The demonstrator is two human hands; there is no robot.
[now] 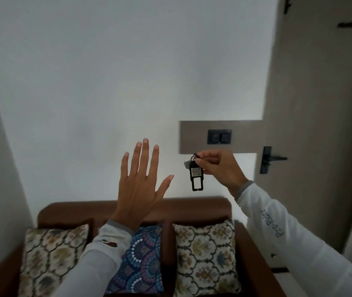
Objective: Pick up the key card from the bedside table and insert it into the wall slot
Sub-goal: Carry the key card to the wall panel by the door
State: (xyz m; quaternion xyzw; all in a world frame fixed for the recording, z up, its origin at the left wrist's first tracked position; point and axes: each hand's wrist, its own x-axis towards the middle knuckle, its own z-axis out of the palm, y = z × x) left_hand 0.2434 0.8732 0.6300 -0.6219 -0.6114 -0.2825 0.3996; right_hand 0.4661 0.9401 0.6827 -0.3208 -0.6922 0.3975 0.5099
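My right hand (220, 168) pinches the top of a black key card tag (196, 175) on a ring, and the tag hangs down from my fingers. It dangles just below a dark wall slot unit (219, 136) set in a grey-brown panel (194, 136) on the white wall. My left hand (141, 185) is raised in front of the wall, left of the tag, palm forward with fingers spread and nothing in it.
A brown sofa (202, 205) with three patterned cushions (206, 258) stands against the wall below my hands. To the right is a door (320, 103) with a black lever handle (274, 159).
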